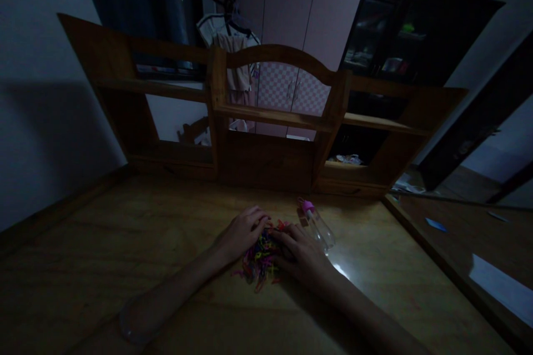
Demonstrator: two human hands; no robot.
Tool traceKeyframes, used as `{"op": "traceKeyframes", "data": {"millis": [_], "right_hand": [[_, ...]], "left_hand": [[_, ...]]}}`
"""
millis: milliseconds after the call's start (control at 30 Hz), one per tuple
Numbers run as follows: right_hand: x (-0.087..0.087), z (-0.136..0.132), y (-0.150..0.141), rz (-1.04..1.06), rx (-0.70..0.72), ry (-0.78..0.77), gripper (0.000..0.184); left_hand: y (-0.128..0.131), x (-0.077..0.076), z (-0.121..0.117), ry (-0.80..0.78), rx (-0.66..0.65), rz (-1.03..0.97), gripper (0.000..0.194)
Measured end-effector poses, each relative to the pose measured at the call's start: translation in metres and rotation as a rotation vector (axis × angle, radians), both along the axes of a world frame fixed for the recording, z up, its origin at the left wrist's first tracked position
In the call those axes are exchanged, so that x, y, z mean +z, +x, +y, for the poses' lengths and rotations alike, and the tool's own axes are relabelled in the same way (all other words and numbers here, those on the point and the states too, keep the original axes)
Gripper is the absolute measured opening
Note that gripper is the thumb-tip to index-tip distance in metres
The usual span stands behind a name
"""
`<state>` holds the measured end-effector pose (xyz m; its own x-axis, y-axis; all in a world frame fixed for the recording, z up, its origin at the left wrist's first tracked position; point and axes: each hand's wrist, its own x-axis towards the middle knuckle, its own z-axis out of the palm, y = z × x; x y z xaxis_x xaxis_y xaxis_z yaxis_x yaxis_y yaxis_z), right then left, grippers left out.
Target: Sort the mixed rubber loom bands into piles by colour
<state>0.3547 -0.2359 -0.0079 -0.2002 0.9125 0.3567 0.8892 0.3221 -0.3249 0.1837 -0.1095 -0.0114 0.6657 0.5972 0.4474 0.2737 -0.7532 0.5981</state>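
A heap of small, thin, brightly coloured pieces [259,259] lies on the wooden tabletop [145,255], in pink, yellow, purple, blue and orange. Their exact kind is too small and dim to make out. My left hand [244,231] rests at the heap's left and far side, fingers bent loosely over its edge. From the right, my right hand [305,254] reaches over the heap with its thumb apart from its fingers, touching the pieces. Part of the heap is hidden beneath both hands. Just beyond my right hand, a clear bottle [320,228] with a pink cap lies on its side.
A wooden shelf unit [270,161] stands along the table's far edge. White wall [54,122] borders the left. On the right is a lower brown surface [458,233] with a white sheet [502,288] and a blue card [436,225]. The room is dim.
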Motion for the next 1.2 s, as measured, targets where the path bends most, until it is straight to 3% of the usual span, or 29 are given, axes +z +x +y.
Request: {"op": "traceKeyframes", "data": {"millis": [167, 333, 433, 733, 1033, 1200], "right_hand": [[-0.004, 0.003, 0.007, 0.23, 0.025, 0.043, 0.027], [0.002, 0.002, 0.01, 0.302, -0.049, 0.07, 0.042], [0.007, 0.0, 0.01, 0.316, -0.076, 0.092, 0.043], [0.012, -0.002, 0.006, 0.275, 0.014, 0.1, 0.039], [0.012, -0.006, 0.007, 0.099, 0.03, 0.002, 0.069], [0.002, -0.002, 0.009, 0.104, -0.013, -0.007, 0.054]], "left_hand": [[0.0, 0.001, -0.001, -0.008, -0.003, -0.005, 0.028], [-0.001, 0.004, -0.004, -0.024, -0.044, 0.008, 0.032], [-0.001, 0.005, -0.006, -0.036, -0.101, 0.04, 0.032], [-0.003, -0.001, -0.007, 0.004, -0.214, 0.112, 0.028], [-0.004, 0.0, -0.004, 0.019, -0.213, 0.117, 0.017], [-0.002, 0.002, -0.004, 0.009, -0.222, 0.078, 0.019]]}}
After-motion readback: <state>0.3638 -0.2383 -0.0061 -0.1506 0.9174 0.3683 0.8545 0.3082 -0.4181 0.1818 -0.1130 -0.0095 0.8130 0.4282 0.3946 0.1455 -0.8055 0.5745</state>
